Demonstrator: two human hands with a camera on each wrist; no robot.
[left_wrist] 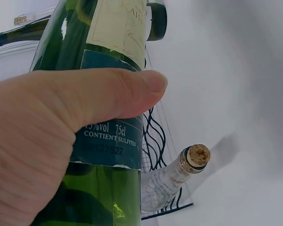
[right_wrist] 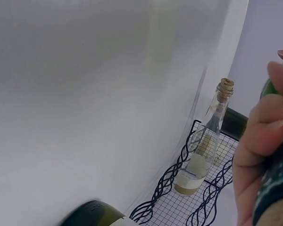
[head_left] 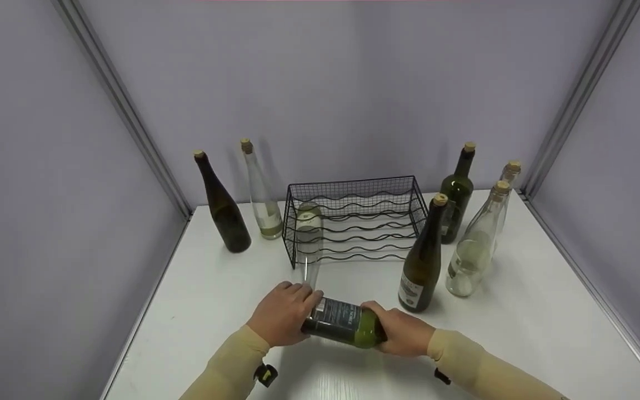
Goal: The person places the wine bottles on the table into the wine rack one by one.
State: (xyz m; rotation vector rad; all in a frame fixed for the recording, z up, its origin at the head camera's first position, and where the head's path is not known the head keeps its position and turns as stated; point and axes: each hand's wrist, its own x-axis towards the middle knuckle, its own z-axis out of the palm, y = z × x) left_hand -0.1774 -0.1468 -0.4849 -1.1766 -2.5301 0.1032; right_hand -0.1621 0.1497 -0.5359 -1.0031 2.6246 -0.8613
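Both hands hold a green wine bottle (head_left: 334,320), tilted sideways above the table near its front. My left hand (head_left: 285,314) grips it round the dark blue label, the thumb lying across the print in the left wrist view. My right hand (head_left: 403,330) grips the other end; the right wrist view shows its curled fingers (right_wrist: 254,136) beside the dark neck and cork (right_wrist: 279,215). Just beyond the left hand, a clear bottle (head_left: 310,239) lies in the left of a black wire rack (head_left: 364,256), its corked neck sticking out towards me.
Back left stand a dark bottle (head_left: 228,222) and a clear bottle (head_left: 264,208). Right of the rack stand a brown bottle (head_left: 424,266) with a white label, a dark green bottle (head_left: 457,191) and two clear bottles (head_left: 473,255). Pale walls (head_left: 353,94) enclose the white table (head_left: 209,333).
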